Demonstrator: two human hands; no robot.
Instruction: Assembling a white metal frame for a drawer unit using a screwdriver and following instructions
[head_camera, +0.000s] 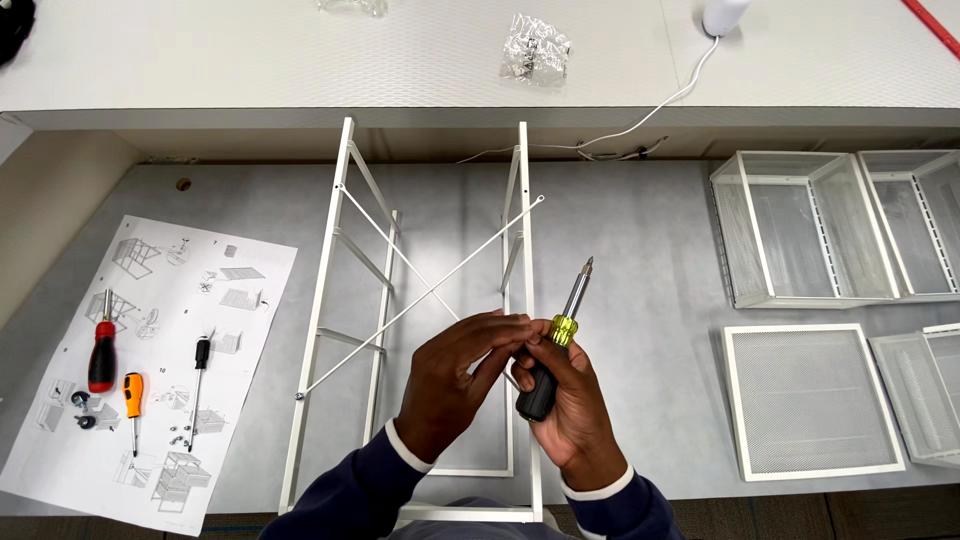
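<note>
I've got the screwdriver (552, 350) clamped in the right hand (570, 420), tip up, over the white frame (330, 300) on the floor. Left hand (450, 385) fingers pinched together at the yellow collar, prob on a small part; can't tell what. Risks as I judge them: tiny part slips and drops thru the frame, hard to find. Crossed brace rods (420, 290) sit just under my wrists, a bump could shift 'em. Spare drivers (103, 350) lie well left on the instruction sheet (240, 330).

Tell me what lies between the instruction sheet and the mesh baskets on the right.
In the head view, the white metal frame with its crossed brace rods lies between the instruction sheet and mesh baskets, flanked by bare grey floor.
</note>
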